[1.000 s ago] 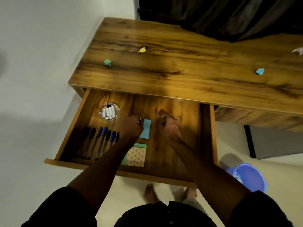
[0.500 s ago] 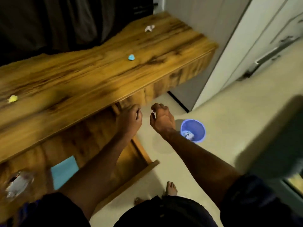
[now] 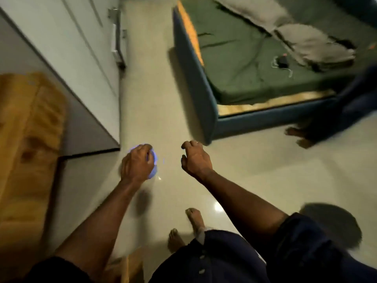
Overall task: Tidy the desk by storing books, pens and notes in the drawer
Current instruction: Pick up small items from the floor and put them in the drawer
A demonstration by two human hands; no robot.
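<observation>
Two bare hands hang over the pale floor (image 3: 159, 99), a little apart from each other. The left hand (image 3: 136, 164) is seen from its back, with the fingers bent downward, directly above a small blue bin (image 3: 153, 173) and covering most of it; I cannot tell whether its grip holds something. The right hand (image 3: 195, 160) has a loose, half-curled grip and nothing is visible in it. The wooden tabletop (image 3: 26, 139) lies along the left edge, blurred, and no books, pens or notes can be made out on this part. Of the drawer (image 3: 127, 266) only a blurred wooden corner shows at the bottom edge, beside the left forearm, well below both hands. Behind the tabletop stands a white cupboard (image 3: 71, 48) with a long handle (image 3: 114, 39). On the right is a bed (image 3: 234, 68) with a green sheet and a dark blue frame; grey pillows (image 3: 314, 43) and a small black device (image 3: 283, 61) with a thin cable lie on it. The person's own bare feet (image 3: 194, 218) stand below the hands. The feet of another person (image 3: 295, 132) stand near the corner of the bed.
</observation>
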